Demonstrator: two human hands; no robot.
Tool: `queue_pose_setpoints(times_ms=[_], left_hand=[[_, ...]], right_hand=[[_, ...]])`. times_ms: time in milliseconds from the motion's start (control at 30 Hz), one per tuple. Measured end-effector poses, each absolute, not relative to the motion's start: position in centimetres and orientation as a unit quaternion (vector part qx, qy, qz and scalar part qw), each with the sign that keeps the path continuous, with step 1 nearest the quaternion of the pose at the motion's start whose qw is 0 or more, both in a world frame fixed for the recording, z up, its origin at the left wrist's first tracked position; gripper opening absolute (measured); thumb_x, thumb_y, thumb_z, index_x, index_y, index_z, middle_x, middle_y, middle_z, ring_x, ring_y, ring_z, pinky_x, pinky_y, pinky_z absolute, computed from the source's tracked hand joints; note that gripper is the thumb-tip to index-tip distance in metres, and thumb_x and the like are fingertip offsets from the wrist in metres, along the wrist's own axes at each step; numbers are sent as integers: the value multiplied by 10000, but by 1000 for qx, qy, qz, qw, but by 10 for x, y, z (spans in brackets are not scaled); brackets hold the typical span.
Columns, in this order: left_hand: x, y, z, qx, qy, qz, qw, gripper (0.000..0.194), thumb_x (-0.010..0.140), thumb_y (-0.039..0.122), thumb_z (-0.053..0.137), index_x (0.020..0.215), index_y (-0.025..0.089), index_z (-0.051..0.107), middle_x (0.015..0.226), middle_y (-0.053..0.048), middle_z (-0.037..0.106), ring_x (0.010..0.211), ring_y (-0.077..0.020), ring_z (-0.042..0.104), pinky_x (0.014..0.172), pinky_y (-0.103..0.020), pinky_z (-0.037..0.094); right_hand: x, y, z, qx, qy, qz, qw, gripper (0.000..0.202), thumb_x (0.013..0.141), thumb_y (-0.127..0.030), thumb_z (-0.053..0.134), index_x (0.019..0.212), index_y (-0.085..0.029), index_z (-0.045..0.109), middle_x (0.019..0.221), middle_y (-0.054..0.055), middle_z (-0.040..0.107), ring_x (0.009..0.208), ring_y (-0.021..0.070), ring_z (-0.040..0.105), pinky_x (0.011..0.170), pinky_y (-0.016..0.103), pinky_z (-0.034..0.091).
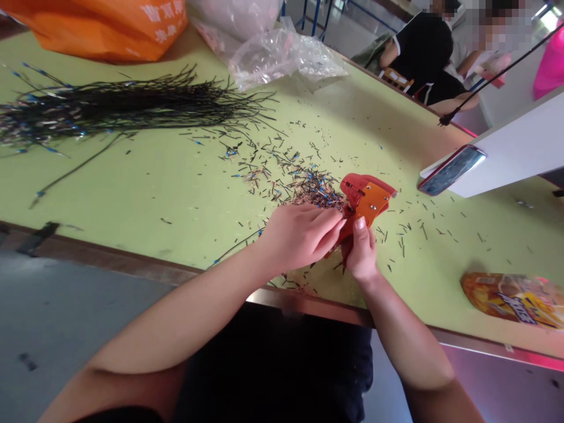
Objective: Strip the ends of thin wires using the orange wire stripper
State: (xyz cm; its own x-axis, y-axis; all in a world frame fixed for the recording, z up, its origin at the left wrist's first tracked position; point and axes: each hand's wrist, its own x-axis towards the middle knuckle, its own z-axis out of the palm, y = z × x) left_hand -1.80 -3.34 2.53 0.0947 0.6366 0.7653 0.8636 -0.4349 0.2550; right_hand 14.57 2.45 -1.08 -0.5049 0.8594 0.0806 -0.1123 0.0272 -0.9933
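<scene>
My right hand [362,252] is wrapped around the handles of an orange-red wire stripper [372,204], its thumb lying along the near side. The stripper's head points up and away from me above the table. My left hand [302,235] is closed in a pinch right beside the stripper's jaws. A thin black wire [238,243] runs out from under that hand to the left, with a small blue piece on it. Its other end is hidden by my fingers. Just beyond my left hand lies a heap of short black offcuts and blue bits [315,185].
A large bundle of black wires [132,106] lies at the left, one wire apart from it. Behind are an orange bag [110,29] and clear plastic bags [282,56]. A phone [452,170] leans on a white panel; a bottle [513,298] lies right. People sit beyond.
</scene>
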Motion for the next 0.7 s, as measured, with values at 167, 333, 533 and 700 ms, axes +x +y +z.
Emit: queue_pose_setpoints(times_ms=[167,333,533,700], left_hand=[[-17,-33,23,-728,-518,-430,126,299,1083,216,502,787,211,535,595,43,605,524,-108,522,523,-277,355],[-20,-36,25,-722,-532,-438,63,252,1087,210,490,848,209,571,653,34,663,556,-103,566,545,-256,381],[-29,-35,30,-640,-570,-513,-49,280,1100,273,461,858,207,586,610,37,589,471,-87,457,493,-245,332],[-33,-24,25,-625,-594,-489,-128,294,1100,310,460,879,200,620,651,18,618,523,-108,507,516,-258,347]], right_hand=[[142,22,-7,-287,-557,653,426,546,1011,-710,570,710,-255,600,505,-53,458,446,152,533,526,335,602],[140,32,-1,-272,-537,673,429,527,943,-779,596,845,-268,679,718,31,677,794,250,753,716,406,670],[145,48,23,-273,-504,713,404,614,957,-851,442,840,-287,654,778,68,699,1040,323,767,937,562,647],[152,58,31,-289,-493,715,402,624,927,-890,453,809,-291,585,741,48,666,1020,319,769,989,599,614]])
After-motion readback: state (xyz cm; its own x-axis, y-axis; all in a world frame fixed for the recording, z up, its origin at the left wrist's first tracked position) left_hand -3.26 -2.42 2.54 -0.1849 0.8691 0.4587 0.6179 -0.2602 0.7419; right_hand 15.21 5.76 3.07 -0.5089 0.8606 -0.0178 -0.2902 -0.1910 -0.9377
